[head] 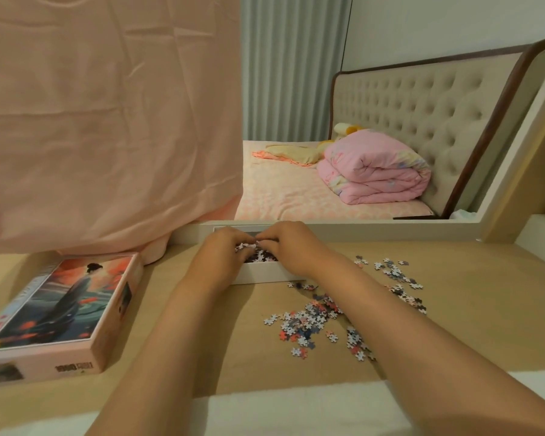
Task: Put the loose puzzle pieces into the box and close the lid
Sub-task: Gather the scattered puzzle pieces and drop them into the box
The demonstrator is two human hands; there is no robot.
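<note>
Bedroom table (472, 325): a clump of puzzle pieces (245, 246) is pinched between the curled left hand (224, 258) and right hand (285, 247) over the open white box (265, 276). Loose pieces (309, 322) are scattered at right; the lid (60, 306) is set at left.

Hands over the box, much out of sight

The left hand (224, 256) and right hand (285, 247) meet over the white box (266, 275) and cover most of its opening. Their fingertips are tucked under, so whether they pinch anything cannot be told. The right forearm lies across the loose pieces (306, 322) on the table (469, 294) and hides some of them; their print is too small to make out. The lid (60, 309) is cut off by the left edge, and the lettering on its side is too blurred to read. The pink cloth (107, 121) runs off the top and left edges. The headboard's (422, 99) right end passes behind a pale frame (523, 146).
</note>
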